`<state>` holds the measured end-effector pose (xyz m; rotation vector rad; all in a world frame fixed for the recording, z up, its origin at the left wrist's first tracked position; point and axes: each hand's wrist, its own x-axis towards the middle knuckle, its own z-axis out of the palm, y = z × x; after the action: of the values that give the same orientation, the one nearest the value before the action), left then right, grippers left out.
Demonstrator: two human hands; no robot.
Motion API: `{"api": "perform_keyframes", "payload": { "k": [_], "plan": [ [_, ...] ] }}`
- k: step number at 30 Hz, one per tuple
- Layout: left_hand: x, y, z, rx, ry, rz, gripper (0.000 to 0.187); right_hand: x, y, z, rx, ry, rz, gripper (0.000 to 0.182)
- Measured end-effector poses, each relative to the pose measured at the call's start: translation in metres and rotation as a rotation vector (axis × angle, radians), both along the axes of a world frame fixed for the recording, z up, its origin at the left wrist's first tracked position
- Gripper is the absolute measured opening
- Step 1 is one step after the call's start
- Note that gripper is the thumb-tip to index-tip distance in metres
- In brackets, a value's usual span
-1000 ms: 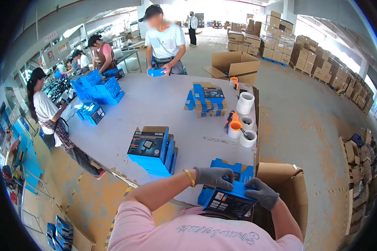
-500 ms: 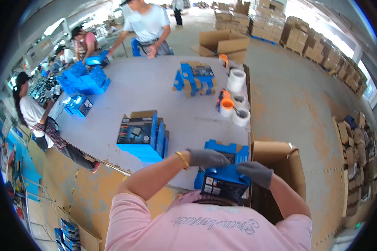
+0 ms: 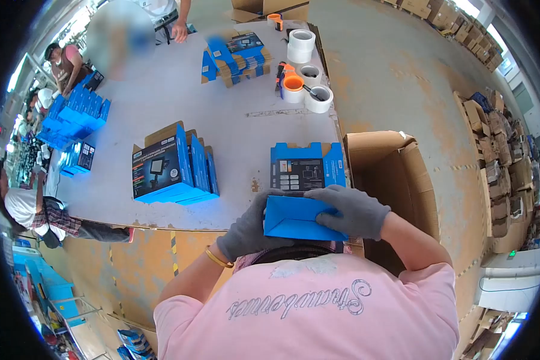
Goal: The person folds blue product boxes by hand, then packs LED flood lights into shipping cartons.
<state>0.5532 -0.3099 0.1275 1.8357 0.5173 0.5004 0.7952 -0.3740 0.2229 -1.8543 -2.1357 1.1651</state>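
Observation:
Close to my chest, a blue cardboard box (image 3: 291,217) is held between both gloved hands, its blue end facing up with diagonal fold lines. My left hand (image 3: 246,231), in a grey glove, is closed around the box's left side, its fingers partly hidden. My right hand (image 3: 357,211), also gloved, grips the right side, with fingers along the far edge and the thumb on the blue end. Just beyond, flat blue-and-black box blanks (image 3: 303,171) lie at the table edge. Left of them, several blue-and-black printed boxes (image 3: 165,168) stand in a row.
Tape rolls (image 3: 301,47) and an orange-cored roll (image 3: 293,84) stand at the table's right edge. An open carton (image 3: 390,174) is beside my right arm. More blue boxes (image 3: 78,117) sit far left, near co-workers. Flat blanks (image 3: 237,57) lie at the back.
The box has tipped so its blue end now faces up. My left hand has moved from its top to its left side; my right hand grips the right. The view has shifted.

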Motion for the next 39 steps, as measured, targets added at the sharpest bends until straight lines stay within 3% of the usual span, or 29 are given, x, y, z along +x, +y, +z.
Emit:
{"api": "perform_keyframes", "payload": {
  "k": [3,6,8,11,12,14,16,17,19,21,23,25,26,27,29,31,33,35,37,39],
  "plan": [
    [-0.014,0.009,0.019,0.150,-0.106,0.110,0.091,0.023,0.009,-0.019,0.004,0.813,-0.312,0.053],
    [-0.036,0.026,0.032,0.526,-0.235,0.300,0.089,0.018,0.014,-0.032,-0.060,1.191,-0.662,0.059],
    [-0.047,0.048,0.027,0.745,-0.390,0.288,0.083,-0.003,0.024,-0.052,-0.004,1.110,-0.445,0.061],
    [-0.072,0.052,0.045,0.744,-0.252,0.227,0.078,-0.044,0.054,-0.031,0.028,1.169,-0.414,0.062],
    [-0.087,0.057,0.056,0.771,-0.118,0.170,0.090,-0.058,0.068,-0.014,0.068,1.146,-0.391,0.063],
    [-0.115,0.076,0.063,0.626,-0.292,0.197,0.096,-0.095,0.093,0.003,0.121,1.167,-0.375,0.063],
    [-0.140,0.082,0.070,0.240,-0.414,0.571,0.077,-0.144,0.113,0.010,0.159,1.216,-0.342,0.066],
    [-0.153,0.087,0.073,0.275,-0.437,0.598,0.069,-0.164,0.124,0.012,0.193,1.219,-0.301,0.068],
    [-0.178,0.096,0.080,0.348,-0.478,0.655,0.056,-0.186,0.152,0.013,0.157,1.129,-0.233,0.072],
    [-0.197,0.106,0.082,0.455,-0.347,0.743,0.054,-0.203,0.167,0.004,0.166,1.049,-0.176,0.073],
    [-0.206,0.108,0.072,0.371,-0.298,0.759,0.051,-0.213,0.178,-0.017,0.211,0.977,-0.140,0.072],
    [-0.214,0.110,0.059,0.362,-0.119,0.781,0.049,-0.210,0.183,-0.033,0.321,0.673,-0.106,0.062],
    [-0.218,0.114,0.047,0.621,-0.007,0.831,0.045,-0.206,0.175,-0.031,0.317,0.568,-0.123,0.060],
    [-0.221,0.113,0.047,0.554,-0.081,0.885,0.044,-0.201,0.169,-0.030,0.317,0.459,-0.141,0.057],
    [-0.217,0.106,0.047,0.388,-0.242,0.964,0.043,-0.182,0.162,-0.061,0.458,0.649,-0.228,0.049],
    [-0.209,0.085,0.076,0.720,-0.127,1.061,0.039,-0.144,0.149,-0.083,0.470,0.778,-0.375,0.040],
    [-0.180,0.064,0.076,0.551,-0.491,0.971,0.034,-0.086,0.125,-0.097,0.338,0.890,-0.550,0.030],
    [-0.157,0.049,0.051,0.173,-0.444,0.589,0.028,-0.014,0.112,-0.151,0.312,0.757,-0.832,0.027],
    [-0.089,0.038,0.014,-0.046,-0.308,0.535,0.024,0.035,0.078,-0.157,0.328,0.389,-0.933,0.026],
    [-0.028,0.041,-0.044,-0.457,-0.214,0.457,0.024,0.078,0.055,-0.211,0.403,-0.053,-0.959,0.029]
  ]
}}
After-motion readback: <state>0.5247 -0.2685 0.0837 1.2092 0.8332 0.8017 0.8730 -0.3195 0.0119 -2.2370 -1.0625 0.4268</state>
